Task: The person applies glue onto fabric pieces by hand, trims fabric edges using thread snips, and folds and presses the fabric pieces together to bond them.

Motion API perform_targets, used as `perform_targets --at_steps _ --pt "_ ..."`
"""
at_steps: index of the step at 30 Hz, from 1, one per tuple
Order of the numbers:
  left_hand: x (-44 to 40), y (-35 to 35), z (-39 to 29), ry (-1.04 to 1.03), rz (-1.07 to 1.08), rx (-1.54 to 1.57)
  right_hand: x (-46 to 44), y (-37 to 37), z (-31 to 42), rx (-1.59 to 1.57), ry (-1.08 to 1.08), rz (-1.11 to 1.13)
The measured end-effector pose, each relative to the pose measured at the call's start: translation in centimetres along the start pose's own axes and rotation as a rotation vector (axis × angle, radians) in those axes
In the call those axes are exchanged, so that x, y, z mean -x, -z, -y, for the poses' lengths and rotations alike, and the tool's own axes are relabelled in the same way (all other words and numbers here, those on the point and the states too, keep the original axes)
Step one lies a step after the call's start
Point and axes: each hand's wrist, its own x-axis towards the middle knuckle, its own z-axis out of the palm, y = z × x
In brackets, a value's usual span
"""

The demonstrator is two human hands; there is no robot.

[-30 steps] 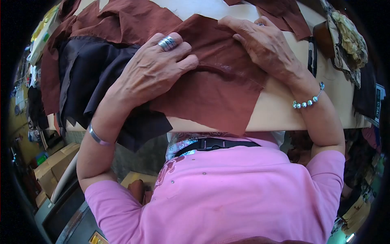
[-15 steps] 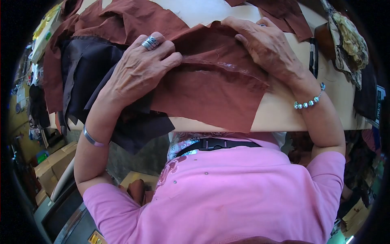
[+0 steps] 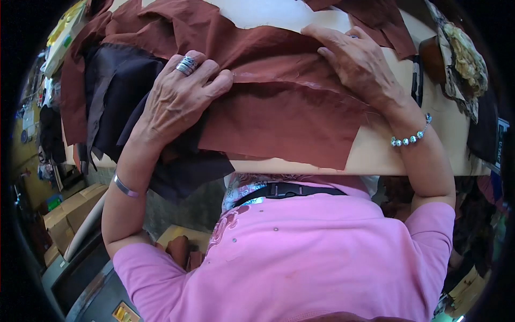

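Rust-brown cloth lies across the pale table, with a seam or fold running crosswise between the two hands. My left hand, wearing rings, has its fingers curled down on the cloth at the left end of that seam; its fingertips are partly hidden. At the upper right, my right hand grips the cloth's far edge, thumb and fingers close together. Black cloth lies bunched left of my left hand, and a dark corner of it hangs over the table's near edge.
More rust-brown cloth lies at the back right. Beside it are a dark strip and a worn, padded object. The pale table edge runs near the body. A cardboard box stands below at the left.
My left hand has moved left, and the cloth between my hands is spread wider, showing the crosswise seam more plainly. My right hand has shifted slightly right and down.
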Motion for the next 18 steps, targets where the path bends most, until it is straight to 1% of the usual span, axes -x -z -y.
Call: perform_targets --at_steps 3,6,9,10,13,14,17,18 --pt "0.7 0.0 0.0 0.014 0.018 -0.048 0.2 -0.2 -0.3 -0.007 0.013 -0.005" --pt "0.3 1.3 -1.5 0.122 0.062 -0.061 0.2 0.0 -0.1 -0.029 -0.02 0.021" --pt "0.7 1.8 -3.1 0.406 0.046 0.048 0.1 0.2 0.1 -0.05 -0.045 0.0" --pt "1.3 1.5 -3.5 0.497 0.06 0.188 0.0 0.4 0.2 -0.056 -0.055 0.0" --pt "2.1 -0.2 -3.7 0.535 -0.114 0.353 -0.1 0.9 0.6 -0.106 -0.144 0.015" --pt "2.5 -0.9 -3.1 0.495 -0.148 0.378 0.0 1.0 0.7 -0.128 -0.182 0.026" --pt "3.8 -2.8 0.9 0.262 -0.186 0.288 -0.8 0.5 1.2 -0.111 -0.121 -0.09" --pt "3.9 -3.4 2.4 0.185 -0.229 0.245 -0.9 0.1 1.2 -0.111 -0.128 -0.088"
